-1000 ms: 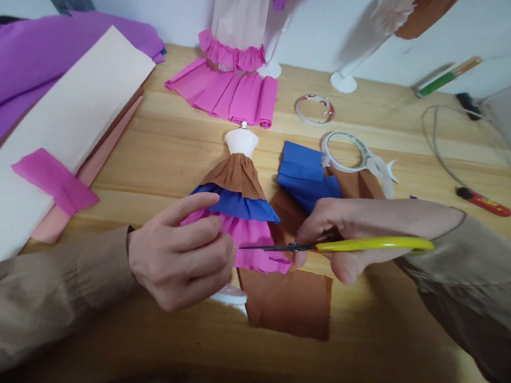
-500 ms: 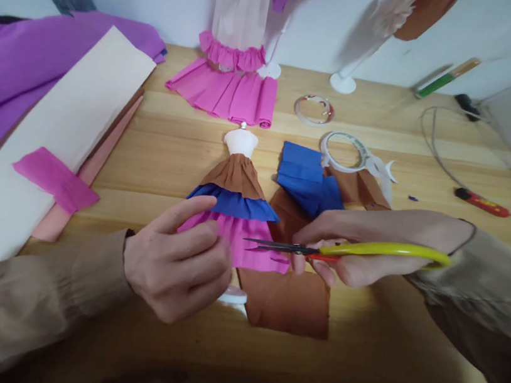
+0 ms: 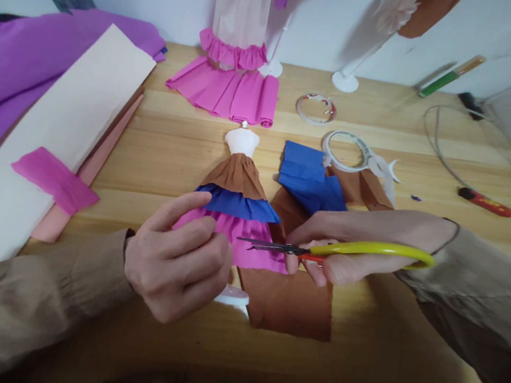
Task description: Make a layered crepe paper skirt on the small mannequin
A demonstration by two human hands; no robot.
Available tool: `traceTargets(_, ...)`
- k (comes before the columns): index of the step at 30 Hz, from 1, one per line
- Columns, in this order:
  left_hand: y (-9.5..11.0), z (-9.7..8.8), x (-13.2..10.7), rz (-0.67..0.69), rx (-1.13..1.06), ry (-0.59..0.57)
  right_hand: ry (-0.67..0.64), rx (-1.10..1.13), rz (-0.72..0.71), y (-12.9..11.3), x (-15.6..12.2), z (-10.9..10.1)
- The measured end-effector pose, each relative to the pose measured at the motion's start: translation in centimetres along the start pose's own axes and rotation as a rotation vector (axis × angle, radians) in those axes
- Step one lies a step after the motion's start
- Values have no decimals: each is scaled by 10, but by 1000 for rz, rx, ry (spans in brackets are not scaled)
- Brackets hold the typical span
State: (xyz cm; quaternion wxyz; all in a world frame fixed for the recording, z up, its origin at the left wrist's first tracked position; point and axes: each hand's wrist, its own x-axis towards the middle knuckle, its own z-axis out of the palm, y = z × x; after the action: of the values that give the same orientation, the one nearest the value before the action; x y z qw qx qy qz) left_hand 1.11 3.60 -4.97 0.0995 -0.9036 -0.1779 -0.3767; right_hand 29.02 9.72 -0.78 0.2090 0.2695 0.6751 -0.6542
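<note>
A small white mannequin lies on the table, dressed in a tiered crepe-paper skirt of brown, blue and pink. Over the skirt's lower left side is my left hand, its fingers curled in; whatever they hold is hidden. My right hand grips a pair of scissors with yellow and red handles. The blades point left, slightly apart, above the pink tier and close to my left fingers. Below the skirt, part of a white round base shows.
Brown paper and folded blue paper lie at the right, near a tape roll. Behind is pleated pink paper. Cream sheets and purple paper cover the left. A cable with a red-handled tool lies far right.
My right hand and the scissors have shifted slightly left, bringing the blade tips closer to my left fingers. My left hand has barely moved.
</note>
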Motion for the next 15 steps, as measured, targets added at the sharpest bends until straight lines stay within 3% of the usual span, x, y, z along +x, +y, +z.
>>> traceTargets(15,-3,-2,-2,83,33,-59,-49,42,-89,-1,4,-3)
